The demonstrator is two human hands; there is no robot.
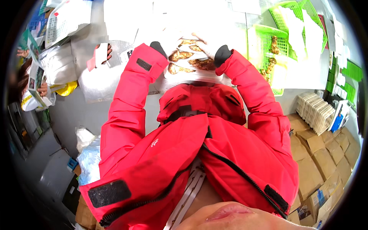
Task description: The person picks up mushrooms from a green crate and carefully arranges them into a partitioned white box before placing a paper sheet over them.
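Observation:
Several brown-and-cream, elongated pieces that look like mushrooms (pixel 181 55) lie side by side on a white tray (pixel 191 76), right in front of me. My right hand (pixel 206 46) is at their far right side, a finger stretched out along the upper pieces; glare bleaches much of it. At the left side of the tray is my left hand (pixel 165 41), nearly lost in the glare beyond its dark cuff, so its fingers cannot be made out.
Bright green baskets (pixel 268 30) at the right hold more brown pieces (pixel 271 63). A white basket (pixel 63 27) stands far left. Another person's hand (pixel 109 51) is by a white card-like object. Cardboard boxes (pixel 310 168) and a stack of cream trays (pixel 314 111) are lower right.

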